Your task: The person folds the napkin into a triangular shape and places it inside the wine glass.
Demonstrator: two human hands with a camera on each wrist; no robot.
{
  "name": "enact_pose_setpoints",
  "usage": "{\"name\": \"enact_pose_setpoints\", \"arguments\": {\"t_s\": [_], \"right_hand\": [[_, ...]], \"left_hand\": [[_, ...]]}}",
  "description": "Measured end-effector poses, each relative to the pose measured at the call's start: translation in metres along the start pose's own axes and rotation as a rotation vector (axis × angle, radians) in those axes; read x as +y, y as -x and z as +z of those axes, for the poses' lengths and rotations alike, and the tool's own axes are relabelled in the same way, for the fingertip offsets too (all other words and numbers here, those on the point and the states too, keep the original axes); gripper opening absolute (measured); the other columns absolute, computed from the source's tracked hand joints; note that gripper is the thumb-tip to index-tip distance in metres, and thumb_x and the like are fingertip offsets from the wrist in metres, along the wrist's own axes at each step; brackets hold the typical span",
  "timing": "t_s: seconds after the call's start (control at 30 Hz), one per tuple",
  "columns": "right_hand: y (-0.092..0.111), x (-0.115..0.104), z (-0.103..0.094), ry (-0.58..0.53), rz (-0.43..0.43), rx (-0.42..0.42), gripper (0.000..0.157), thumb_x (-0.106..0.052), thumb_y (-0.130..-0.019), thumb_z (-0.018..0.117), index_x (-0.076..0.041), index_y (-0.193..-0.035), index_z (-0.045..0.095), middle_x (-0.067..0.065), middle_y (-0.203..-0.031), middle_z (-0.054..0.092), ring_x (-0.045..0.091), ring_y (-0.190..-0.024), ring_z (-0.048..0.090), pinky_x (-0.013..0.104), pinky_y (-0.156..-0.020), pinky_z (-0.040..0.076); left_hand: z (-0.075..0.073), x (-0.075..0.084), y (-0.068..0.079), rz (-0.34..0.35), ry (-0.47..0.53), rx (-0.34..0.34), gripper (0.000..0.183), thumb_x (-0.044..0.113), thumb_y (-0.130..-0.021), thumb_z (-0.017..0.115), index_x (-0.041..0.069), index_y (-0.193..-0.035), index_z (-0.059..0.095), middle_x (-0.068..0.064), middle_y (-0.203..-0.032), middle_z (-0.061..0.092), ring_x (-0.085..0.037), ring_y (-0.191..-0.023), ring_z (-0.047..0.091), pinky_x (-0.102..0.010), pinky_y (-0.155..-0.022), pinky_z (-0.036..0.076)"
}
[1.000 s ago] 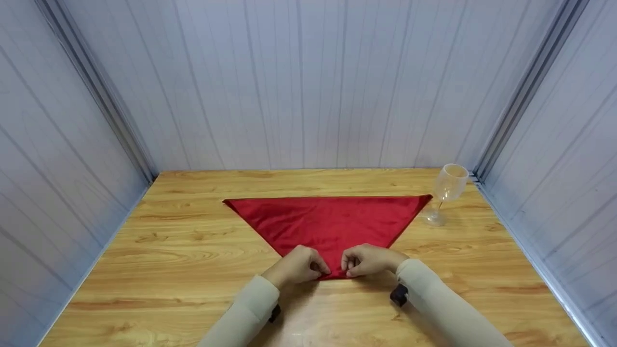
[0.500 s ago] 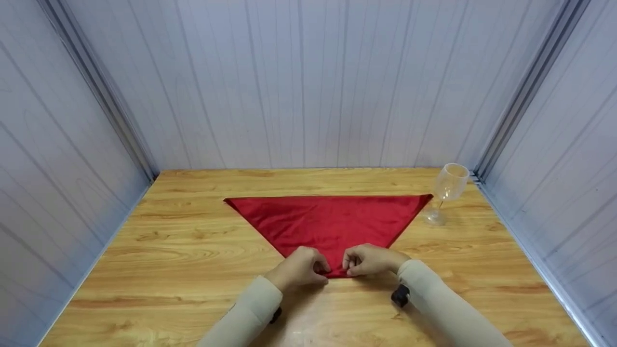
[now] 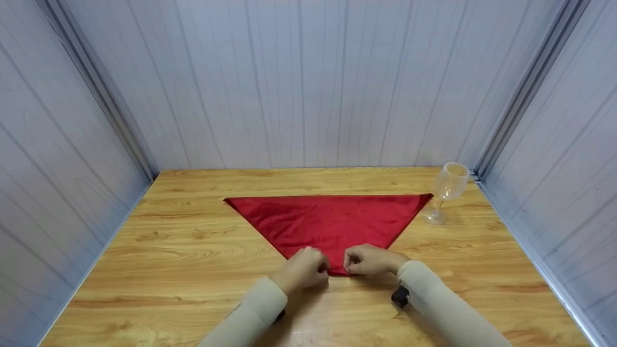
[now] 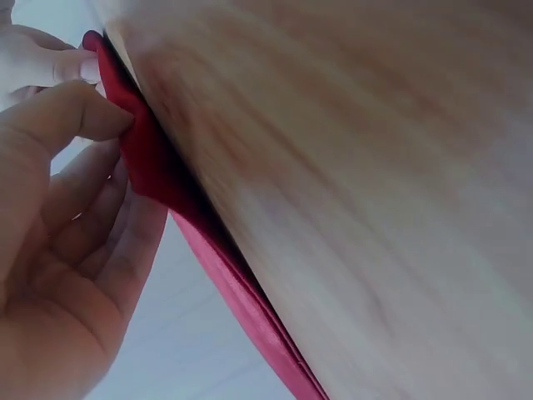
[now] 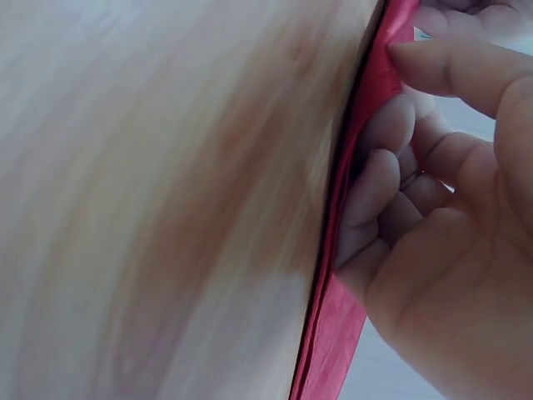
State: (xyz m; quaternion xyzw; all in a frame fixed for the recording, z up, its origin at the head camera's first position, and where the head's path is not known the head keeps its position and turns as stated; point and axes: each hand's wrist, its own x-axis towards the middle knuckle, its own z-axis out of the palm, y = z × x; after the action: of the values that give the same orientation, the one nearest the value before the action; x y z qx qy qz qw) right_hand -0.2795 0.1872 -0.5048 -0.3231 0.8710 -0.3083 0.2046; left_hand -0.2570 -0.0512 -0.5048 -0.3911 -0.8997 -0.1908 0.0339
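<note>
Red cloth (image 3: 328, 221) is lying flat on the wooden table (image 3: 193, 260), its long edge running along the far side, its sides narrowing toward the person. Both hands are working at the short near edge.

Left hand (image 3: 302, 270): thumb and curled fingers are pinching that edge, almost closed, with only the cloth between. In the left wrist view the thumb tip is pressing on the red fabric while the fingers are bending in behind it.

Right hand (image 3: 370, 260): also pinching the edge, a little apart from the left hand, thumb on one face of the cloth, the other fingers curling tight against it.

Compared with half a second ago: the left hand is sitting more curled and turned inward, its thumb, then standing off from the fingertips, now drawing in close to them. The near edge is lying slightly farther from the person than a second ago. The right hand is holding nearly the same pose and place. The far edge and both far corners are staying put.

Wine glass (image 3: 450, 182) is standing on the right, in its same spot, near the cloth's far right corner; whether they are touching, cannot tell.
</note>
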Motion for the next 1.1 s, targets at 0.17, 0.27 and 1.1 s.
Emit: {"name": "enact_pose_setpoints", "arguments": {"t_s": [0.17, 0.27, 1.1], "right_hand": [[0.000, 0.000, 0.000, 0.002, 0.014, 0.000, 0.010, -0.010, -0.095, 0.063, -0.016, -0.087, 0.065, -0.012, -0.082, 0.060, 0.005, -0.075, 0.054, 0.027, -0.068, 0.047], [0.000, 0.000, -0.001, 0.006, 0.027, 0.000, 0.010, -0.011, -0.095, 0.063, -0.017, -0.087, 0.064, -0.011, -0.083, 0.060, 0.006, -0.075, 0.055, 0.027, -0.069, 0.047], [-0.001, -0.003, -0.005, 0.078, 0.019, 0.004, 0.014, -0.027, -0.098, 0.067, -0.019, -0.087, 0.067, -0.013, -0.078, 0.058, 0.005, -0.074, 0.051, 0.028, -0.069, 0.045]], "left_hand": [[0.003, -0.005, -0.002, -0.056, 0.109, 0.000, 0.009, 0.001, -0.079, 0.070, 0.007, -0.081, 0.075, 0.004, -0.073, 0.067, -0.003, -0.065, 0.054, -0.017, -0.059, 0.045], [0.003, -0.009, -0.004, -0.121, 0.205, -0.023, 0.008, 0.001, -0.082, 0.069, 0.007, -0.083, 0.073, 0.006, -0.071, 0.065, -0.002, -0.062, 0.052, -0.018, -0.058, 0.046], [0.001, -0.025, -0.011, -0.317, 0.416, -0.152, 0.006, 0.009, -0.087, 0.065, 0.014, -0.083, 0.064, 0.008, -0.069, 0.059, -0.005, -0.063, 0.053, -0.024, -0.064, 0.044]]}}
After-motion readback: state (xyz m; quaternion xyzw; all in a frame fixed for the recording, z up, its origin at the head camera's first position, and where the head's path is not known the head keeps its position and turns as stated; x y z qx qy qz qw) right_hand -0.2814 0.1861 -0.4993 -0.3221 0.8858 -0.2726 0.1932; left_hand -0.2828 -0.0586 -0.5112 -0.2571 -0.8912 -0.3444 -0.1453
